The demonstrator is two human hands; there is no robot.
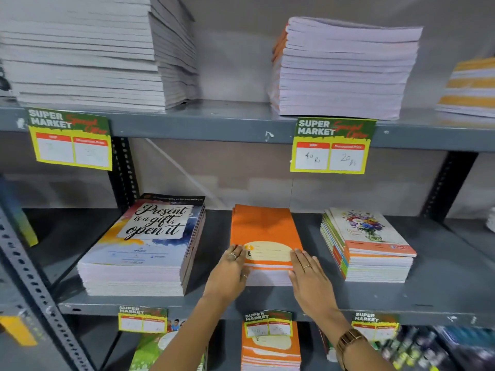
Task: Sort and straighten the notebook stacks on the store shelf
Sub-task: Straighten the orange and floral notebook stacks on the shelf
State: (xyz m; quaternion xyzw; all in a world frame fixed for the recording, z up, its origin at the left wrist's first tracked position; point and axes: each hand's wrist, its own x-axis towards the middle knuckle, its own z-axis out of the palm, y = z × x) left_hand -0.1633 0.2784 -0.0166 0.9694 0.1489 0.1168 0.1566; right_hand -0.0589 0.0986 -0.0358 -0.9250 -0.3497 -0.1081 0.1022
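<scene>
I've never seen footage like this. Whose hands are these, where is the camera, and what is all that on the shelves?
There is no machine here: a person wears one wide-angle camera on the head, so you look forward and down at their own two bare hands. It is a grey metal store shelf stocked with notebooks. On the middle level sit three stacks: one with a "Present is a gift, open it" cover, an orange stack in the centre, and a floral-cover stack on the right. The left hand and right hand press flat against the two sides of the orange stack, fingers extended, squaring it rather than lifting it. Taller stacks sit on the level above, and yellow-green price tags hang from the shelf edges.
</scene>
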